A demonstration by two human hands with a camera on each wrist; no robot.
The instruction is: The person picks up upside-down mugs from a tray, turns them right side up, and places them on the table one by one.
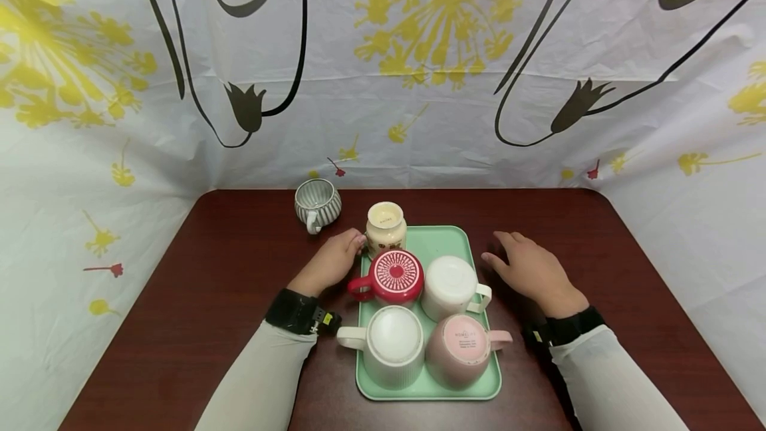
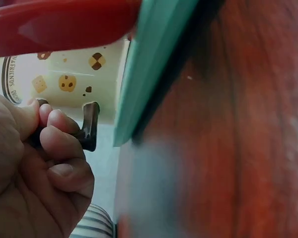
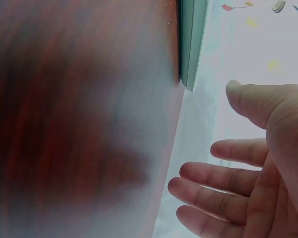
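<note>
Dark red-brown wood grain covers the counter (image 1: 227,298), which has rounded far corners and is closed in on three sides by a white sheet (image 1: 419,118) printed with yellow flower bursts and black looping stems.

A mint green tray (image 1: 445,239) lies at the middle of the counter, long side running away from the person. Five mugs stand upside down on it: a cream mug with a biscuit print (image 1: 385,228) at the far left corner, a red mug (image 1: 395,276) just in front of it, a plain white mug (image 1: 450,287) beside the red one, and a ribbed white mug (image 1: 395,344) and a pink mug (image 1: 459,348) side by side at the near end. A grey striped cup (image 1: 317,203) stands upright off the tray, near the far left, well apart from the others.

The left hand (image 1: 334,259) lies at the tray's left edge, fingers curled around the dark handle (image 2: 89,126) of the cream mug. The red mug crowds close against that grip. The right hand (image 1: 526,268) rests on the counter just right of the tray, fingers spread and holding nothing.
</note>
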